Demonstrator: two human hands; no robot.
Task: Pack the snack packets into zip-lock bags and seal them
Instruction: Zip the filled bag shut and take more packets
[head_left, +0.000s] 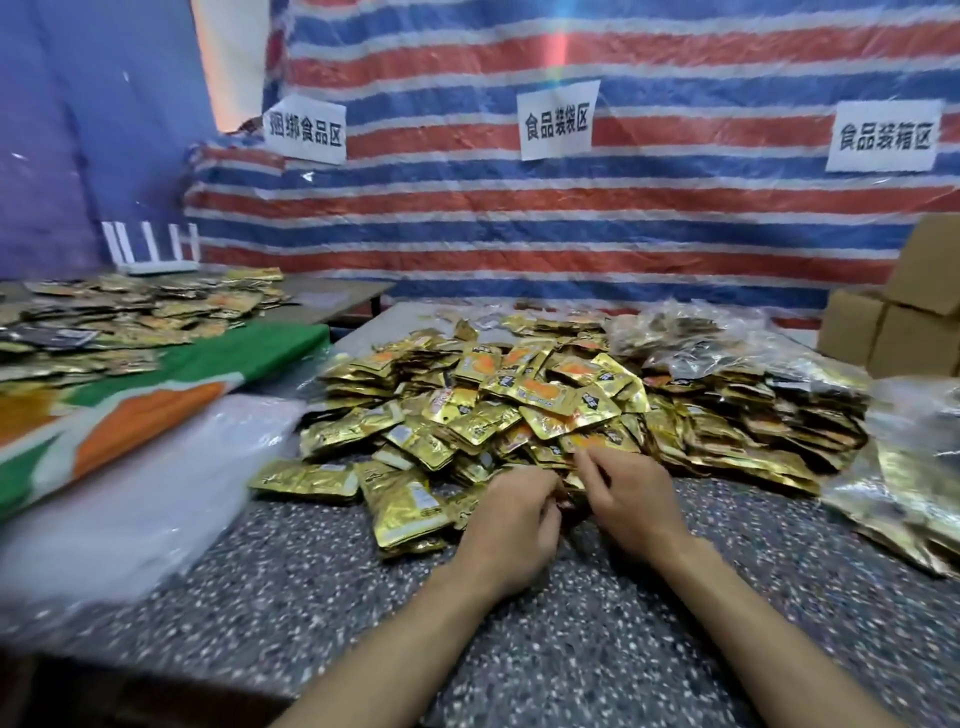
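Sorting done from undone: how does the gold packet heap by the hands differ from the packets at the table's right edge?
The heap lies loose; the right-edge packets sit inside a clear bag. The left hand and right hand are at the heap's near edge; neither touches the right-edge packets. Both are gold foil on the speckled table.

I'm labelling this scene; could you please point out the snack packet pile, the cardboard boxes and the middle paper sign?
snack packet pile (540, 389): head view, an orange-printed packet on top.
cardboard boxes (906, 340): head view, front face of a lower box.
middle paper sign (557, 122): head view, centre of the sheet.
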